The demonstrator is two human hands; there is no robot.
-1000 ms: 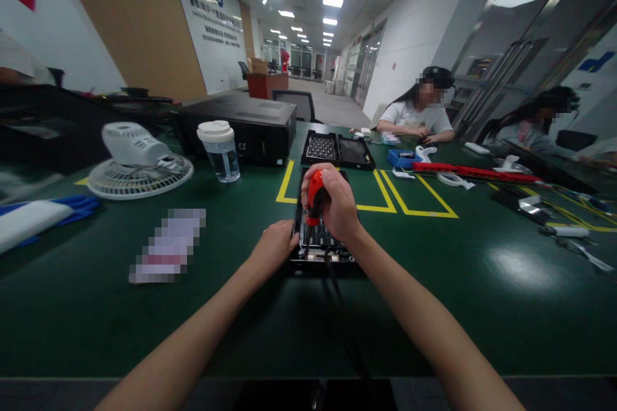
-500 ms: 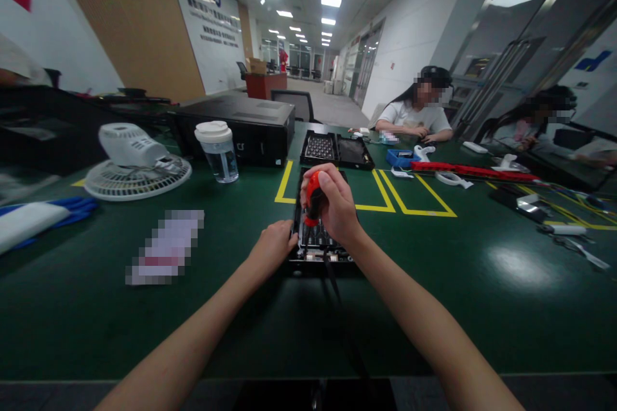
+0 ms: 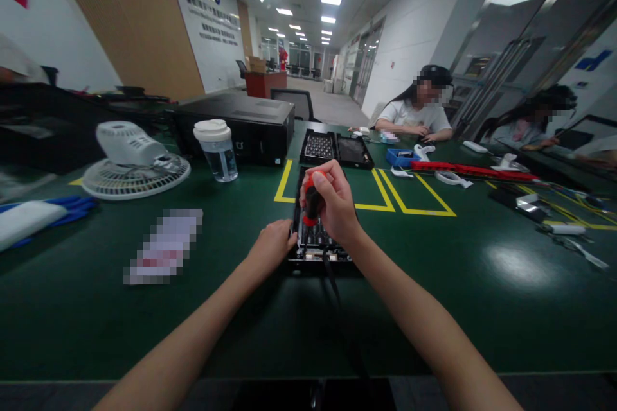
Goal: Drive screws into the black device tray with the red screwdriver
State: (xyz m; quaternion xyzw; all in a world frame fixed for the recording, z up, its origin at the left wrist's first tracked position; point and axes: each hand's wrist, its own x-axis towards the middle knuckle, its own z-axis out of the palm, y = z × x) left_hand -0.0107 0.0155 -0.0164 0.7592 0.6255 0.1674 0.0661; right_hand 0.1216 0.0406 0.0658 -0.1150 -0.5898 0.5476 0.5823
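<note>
My right hand [image 3: 332, 205] is wrapped round a red-and-black screwdriver [image 3: 311, 200], held upright over a black electronic device [image 3: 315, 245] lying on the green table. The tool's tip points down into the device's open inside. My left hand [image 3: 270, 245] rests closed against the device's left edge, fingers curled on its rim. Just behind the device stands an open black case of screwdriver bits [image 3: 336, 148].
A white fan [image 3: 132, 164] lies at the left, a lidded clear cup [image 3: 216, 149] beside it, a black computer case [image 3: 236, 121] behind. Blue-white cloth [image 3: 33, 216] at far left. Yellow tape lines [image 3: 409, 202], a blue tray [image 3: 402, 157] and red tool [image 3: 475, 171] at right. Two people sit across the table.
My right hand has turned slightly on the screwdriver, covering more of its red handle. The left hand and the device stay where they were.
</note>
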